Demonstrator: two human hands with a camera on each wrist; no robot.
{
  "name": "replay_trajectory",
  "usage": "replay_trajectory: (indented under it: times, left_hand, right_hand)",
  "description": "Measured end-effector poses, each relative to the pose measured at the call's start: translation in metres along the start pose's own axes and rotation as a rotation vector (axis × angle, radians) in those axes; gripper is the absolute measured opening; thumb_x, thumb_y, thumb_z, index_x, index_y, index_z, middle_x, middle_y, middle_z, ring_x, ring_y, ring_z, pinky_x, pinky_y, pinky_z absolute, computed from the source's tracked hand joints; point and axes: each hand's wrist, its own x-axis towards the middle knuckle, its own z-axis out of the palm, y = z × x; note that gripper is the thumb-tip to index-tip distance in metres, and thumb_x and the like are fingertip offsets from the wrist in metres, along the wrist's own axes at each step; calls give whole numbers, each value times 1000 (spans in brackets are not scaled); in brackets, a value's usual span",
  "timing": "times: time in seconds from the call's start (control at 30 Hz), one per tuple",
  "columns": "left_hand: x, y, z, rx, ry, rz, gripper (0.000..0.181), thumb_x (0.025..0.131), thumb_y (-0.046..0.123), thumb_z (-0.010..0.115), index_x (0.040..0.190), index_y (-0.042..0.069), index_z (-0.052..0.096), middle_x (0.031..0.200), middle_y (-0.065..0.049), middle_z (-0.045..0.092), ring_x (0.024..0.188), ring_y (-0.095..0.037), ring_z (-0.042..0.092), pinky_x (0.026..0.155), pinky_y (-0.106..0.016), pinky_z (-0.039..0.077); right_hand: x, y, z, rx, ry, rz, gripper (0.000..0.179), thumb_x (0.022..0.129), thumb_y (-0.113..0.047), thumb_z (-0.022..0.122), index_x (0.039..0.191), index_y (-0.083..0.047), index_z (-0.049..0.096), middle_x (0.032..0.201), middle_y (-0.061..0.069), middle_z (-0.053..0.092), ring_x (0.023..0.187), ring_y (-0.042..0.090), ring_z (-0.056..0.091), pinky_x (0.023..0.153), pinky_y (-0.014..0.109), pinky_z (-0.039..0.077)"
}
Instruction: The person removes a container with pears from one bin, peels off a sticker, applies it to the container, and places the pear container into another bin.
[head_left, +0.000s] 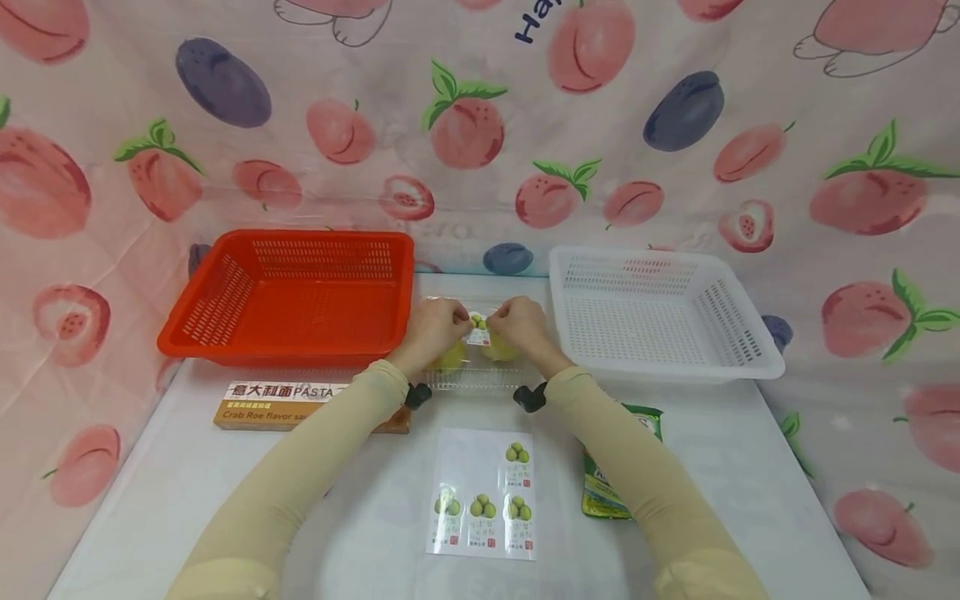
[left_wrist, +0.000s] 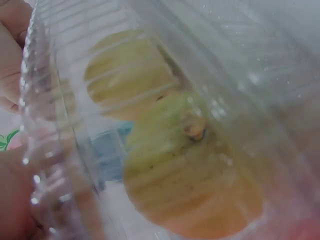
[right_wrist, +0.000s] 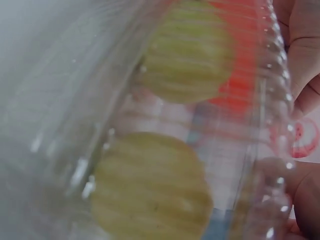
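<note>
A clear ribbed plastic box [head_left: 472,381] holds yellow-green round fruits that look like pears [head_left: 450,358], with another fruit [right_wrist: 152,187] close in the right wrist view. Over its lid, a small white sticker [head_left: 478,337] printed with green fruit spans between both hands. My left hand [head_left: 433,331] pinches the sticker's left side between thumb and finger. On the other side my right hand [head_left: 523,327] pinches its right edge. Whether the sticker touches the lid I cannot tell. In the left wrist view a fruit's stem [left_wrist: 195,131] shows through blurred plastic.
A backing sheet [head_left: 467,458] with several stickers lies in front of the box. To the left are a red basket [head_left: 315,308] and a pasta box [head_left: 255,414]; to the right, a white basket [head_left: 637,325] and a green packet [head_left: 603,492], partly under the right forearm.
</note>
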Motion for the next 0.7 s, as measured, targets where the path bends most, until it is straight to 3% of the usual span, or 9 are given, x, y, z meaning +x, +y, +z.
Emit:
replay_trajectory:
  times: [0.1,0.3,0.43,0.57,0.7]
  left_hand:
    - [-2,0,0,-27,-5,-33,15,90,23,72,99,11,74,92,-1,68,86,-21,54,80,-32,50]
    - [-4,-4,-1,-69,-26,-28,23,86,22,77,103,8,73,91,-2,66,86,-23,54,77,-32,51]
    - [-12,-7,-6,-104,-32,6,29,85,25,78,107,7,72,89,-2,65,84,-21,57,74,-32,53]
    - [-36,-11,-18,-127,28,81,28,89,25,73,109,6,72,91,-2,68,84,-19,63,75,-34,54]
    - [-76,-19,-33,-158,117,119,27,93,24,67,112,5,71,96,-3,69,86,-19,64,77,-36,56]
  right_hand:
    - [0,-1,1,-14,14,-5,17,88,-22,69,87,-5,73,83,6,69,71,19,60,59,28,50]
    - [0,-2,3,-27,35,-5,19,88,-23,71,89,-4,67,86,8,67,77,22,60,65,32,51]
    - [-2,4,5,71,68,-50,18,90,-23,67,95,-6,63,84,8,64,73,22,59,61,31,48]
    - [-18,15,-5,272,103,-167,20,95,-22,62,103,-4,61,82,9,62,69,25,61,57,28,50]
    - [-46,32,-33,382,172,-279,19,97,-18,62,105,0,63,86,11,64,68,27,63,53,25,51]
